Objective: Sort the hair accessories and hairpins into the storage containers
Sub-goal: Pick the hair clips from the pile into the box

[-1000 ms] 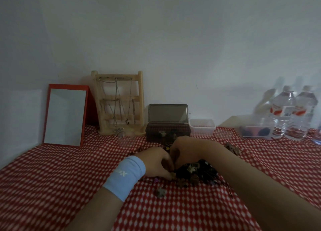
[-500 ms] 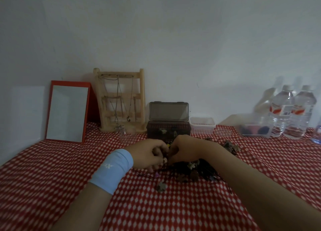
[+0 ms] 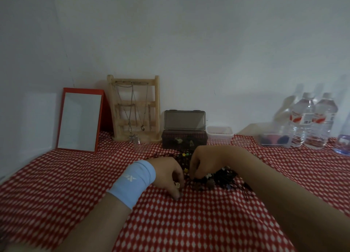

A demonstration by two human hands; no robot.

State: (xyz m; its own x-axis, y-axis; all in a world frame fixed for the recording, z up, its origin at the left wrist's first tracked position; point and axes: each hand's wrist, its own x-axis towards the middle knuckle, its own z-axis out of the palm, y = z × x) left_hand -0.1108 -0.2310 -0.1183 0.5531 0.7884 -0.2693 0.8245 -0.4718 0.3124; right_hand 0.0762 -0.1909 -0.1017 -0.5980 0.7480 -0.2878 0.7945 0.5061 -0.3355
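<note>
A dark tangle of hairpins and small clips (image 3: 225,177) lies on the red checked cloth (image 3: 75,176) in the middle. My left hand (image 3: 168,174), with a light blue wristband, has its fingers curled down on the cloth and pinches a small pale clip (image 3: 178,185). My right hand (image 3: 204,162) is curled over the left edge of the pile, fingertips in the pins. Behind them stands a dark box (image 3: 184,141) with its lid up, a few clips inside. A small clear tub (image 3: 219,133) sits to its right.
A red-framed mirror (image 3: 80,119) and a wooden necklace rack (image 3: 134,107) lean at the back left. A clear box with dark and pink items (image 3: 274,138) and two water bottles (image 3: 312,121) stand back right. A small glass jar (image 3: 139,144) sits before the rack.
My left hand moved down and toward me from the pile, now on the cloth with a pale clip. The small clip that lay alone in front of the pile is out of sight.
</note>
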